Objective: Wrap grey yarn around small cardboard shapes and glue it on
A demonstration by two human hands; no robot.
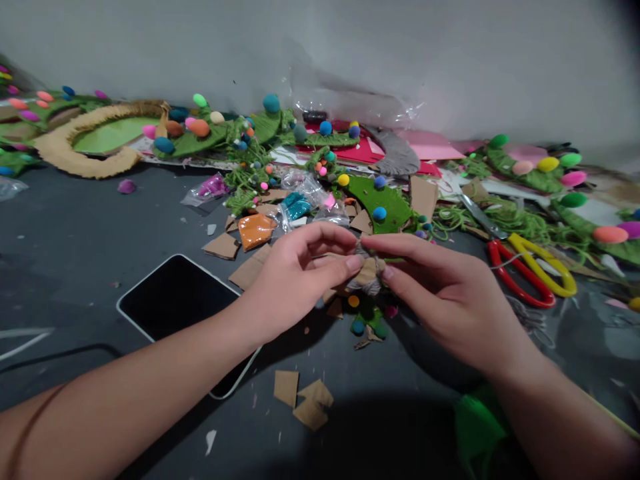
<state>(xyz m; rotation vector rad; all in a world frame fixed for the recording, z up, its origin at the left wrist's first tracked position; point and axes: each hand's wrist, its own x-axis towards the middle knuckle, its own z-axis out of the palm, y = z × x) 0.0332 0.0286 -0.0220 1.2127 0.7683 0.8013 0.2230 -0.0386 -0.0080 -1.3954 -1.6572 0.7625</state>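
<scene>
Between my two hands is a small piece of brown cardboard (371, 271) partly wrapped in grey yarn (369, 288). My left hand (305, 280) pinches its left side between thumb and fingers. On the right side my right hand (445, 287) is closed, thumb and index fingertip at the yarn. The fingers hide part of the piece. Just below it lies a green shape with small coloured pom-poms (367, 317). Beyond my hands is a green curved piece (385, 203) dotted with blue pom-poms.
A smartphone (175, 293) lies under my left forearm. Scissors with red and yellow handles (530, 267) are at the right. Cardboard scraps (313, 403) lie in front. Along the wall are a beige yarn-wrapped ring (55, 150), a grey wrapped arc (397, 153) and green yarn (505, 223).
</scene>
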